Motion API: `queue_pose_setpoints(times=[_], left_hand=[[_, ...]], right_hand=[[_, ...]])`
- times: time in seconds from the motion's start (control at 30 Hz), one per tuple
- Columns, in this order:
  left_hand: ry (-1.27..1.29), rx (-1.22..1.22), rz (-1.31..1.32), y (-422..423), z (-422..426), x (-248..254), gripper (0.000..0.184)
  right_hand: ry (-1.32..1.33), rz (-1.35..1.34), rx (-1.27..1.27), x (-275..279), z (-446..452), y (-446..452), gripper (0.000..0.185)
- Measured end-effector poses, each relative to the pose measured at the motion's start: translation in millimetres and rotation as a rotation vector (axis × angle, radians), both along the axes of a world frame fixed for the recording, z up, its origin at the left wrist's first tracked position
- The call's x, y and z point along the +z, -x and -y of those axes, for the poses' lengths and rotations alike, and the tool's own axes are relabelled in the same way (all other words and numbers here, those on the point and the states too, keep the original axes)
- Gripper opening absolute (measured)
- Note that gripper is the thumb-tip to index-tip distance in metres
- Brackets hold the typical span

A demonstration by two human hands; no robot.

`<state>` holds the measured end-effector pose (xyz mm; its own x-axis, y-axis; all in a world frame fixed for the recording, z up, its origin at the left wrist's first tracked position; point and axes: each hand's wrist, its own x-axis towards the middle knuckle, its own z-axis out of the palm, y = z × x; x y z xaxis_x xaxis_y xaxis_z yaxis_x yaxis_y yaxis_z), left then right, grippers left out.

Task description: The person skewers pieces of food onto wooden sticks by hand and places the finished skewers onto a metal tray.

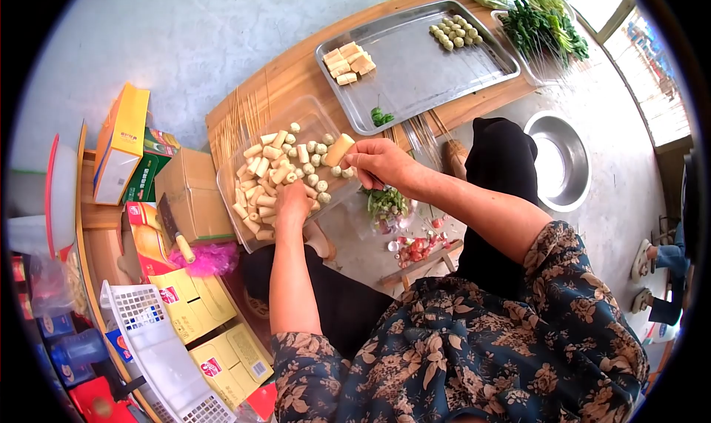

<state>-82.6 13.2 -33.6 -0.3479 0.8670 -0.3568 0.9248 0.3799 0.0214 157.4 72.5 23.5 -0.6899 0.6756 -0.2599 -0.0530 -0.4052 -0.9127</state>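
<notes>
"Where is that pale roll (339, 149)?"
"Pinched in the right hand (378, 161), near the tub (307, 110). The left hand (294, 201), its grip I cannot tell."
"And the tray (415, 67)?"
"Only few pieces (349, 64); many more are in the tub."

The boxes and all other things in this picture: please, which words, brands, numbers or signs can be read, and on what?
None can be read surely.
Upper yellow carton: red label, white marks, too small.
Lower yellow carton: red label and barcode, too small.
Yellow-and-white box: print blurred.
Green box: print blurred.
</notes>
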Motion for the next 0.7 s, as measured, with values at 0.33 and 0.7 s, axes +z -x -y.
queue_pose_setpoints(times=[0.33, 0.7], left_hand=[[-0.560, 0.489, 1.182, 2, -11, 19, 0.021], [-0.677, 0.661, 1.777, 1, -12, 25, 0.022]], right_hand=[[-0.018, 0.059, 0.096, 6, 10, -3, 0.019], [-0.129, 0.112, 0.207, -1, 18, 5, 0.021]])
